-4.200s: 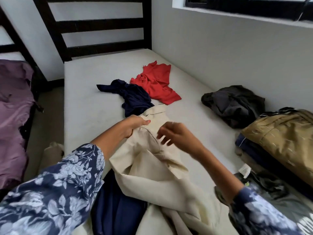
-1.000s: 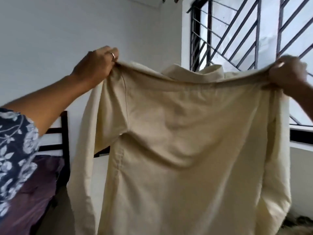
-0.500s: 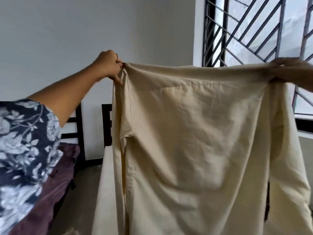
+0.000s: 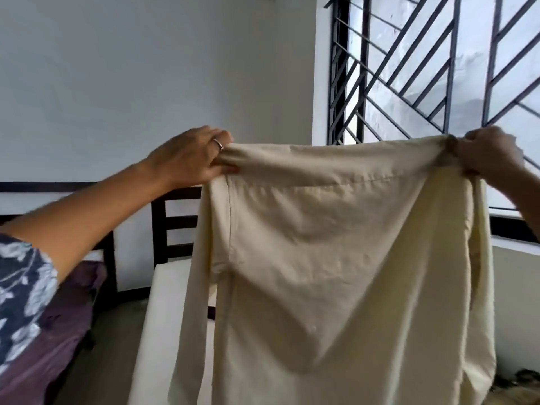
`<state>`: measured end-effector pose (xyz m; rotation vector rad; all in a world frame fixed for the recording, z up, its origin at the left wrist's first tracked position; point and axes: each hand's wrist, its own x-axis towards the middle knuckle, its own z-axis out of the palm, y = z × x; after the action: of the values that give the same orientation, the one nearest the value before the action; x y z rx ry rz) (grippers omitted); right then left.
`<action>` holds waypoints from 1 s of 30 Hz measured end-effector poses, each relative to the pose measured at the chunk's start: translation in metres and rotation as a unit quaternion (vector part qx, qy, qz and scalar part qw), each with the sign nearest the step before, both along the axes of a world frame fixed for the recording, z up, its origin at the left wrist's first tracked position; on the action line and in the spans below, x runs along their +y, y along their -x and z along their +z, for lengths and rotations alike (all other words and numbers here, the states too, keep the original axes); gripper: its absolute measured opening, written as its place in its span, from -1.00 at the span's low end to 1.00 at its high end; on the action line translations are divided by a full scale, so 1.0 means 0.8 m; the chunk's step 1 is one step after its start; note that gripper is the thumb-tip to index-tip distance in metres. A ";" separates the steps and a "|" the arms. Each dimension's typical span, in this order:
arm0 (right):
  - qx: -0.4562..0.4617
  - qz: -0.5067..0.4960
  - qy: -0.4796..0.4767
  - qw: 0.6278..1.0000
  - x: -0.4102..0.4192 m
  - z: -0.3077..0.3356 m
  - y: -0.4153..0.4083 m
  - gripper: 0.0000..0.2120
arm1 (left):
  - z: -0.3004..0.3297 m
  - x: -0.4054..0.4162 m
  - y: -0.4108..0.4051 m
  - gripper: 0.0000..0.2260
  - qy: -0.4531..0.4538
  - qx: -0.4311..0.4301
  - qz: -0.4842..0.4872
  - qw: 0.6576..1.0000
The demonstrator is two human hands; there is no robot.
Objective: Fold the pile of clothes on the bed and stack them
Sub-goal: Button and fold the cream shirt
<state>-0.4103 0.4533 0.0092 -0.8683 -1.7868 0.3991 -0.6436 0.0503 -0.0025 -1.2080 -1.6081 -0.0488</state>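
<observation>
A cream long-sleeved shirt hangs spread out in the air in front of me, back panel facing the camera, sleeves dangling at both sides. My left hand pinches its left shoulder; a ring shows on one finger. My right hand grips the right shoulder at the same height. The shirt hides most of the white mattress and the other clothes on it.
A dark wooden headboard stands behind the shirt. A purple-covered bed lies at the lower left. A barred window fills the upper right. A bit of dark and tan clothing shows at the bottom right corner.
I picked the shirt off the bed and raised it by its shoulders. In the last second the shirt and both hands have sunk lower in view, the shirt still stretched between them.
</observation>
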 end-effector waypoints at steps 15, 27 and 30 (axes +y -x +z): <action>0.109 0.050 -0.096 0.988 -0.020 0.010 0.017 -0.73 | 0.058 -0.010 0.045 -0.86 -0.137 -0.175 0.046 0.974; 0.008 0.073 -0.104 0.992 -0.028 0.018 0.006 -0.87 | 0.075 -0.015 0.023 -0.91 -0.024 -0.390 0.211 0.896; 0.032 0.057 -0.119 0.991 -0.022 0.024 0.001 -0.84 | 0.083 -0.016 0.023 -0.86 -0.104 -0.396 0.156 0.899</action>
<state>-0.4113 0.4356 0.0283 -0.5832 -1.7858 0.2765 -0.6621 0.0373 0.0636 -0.7712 -2.4152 -0.5559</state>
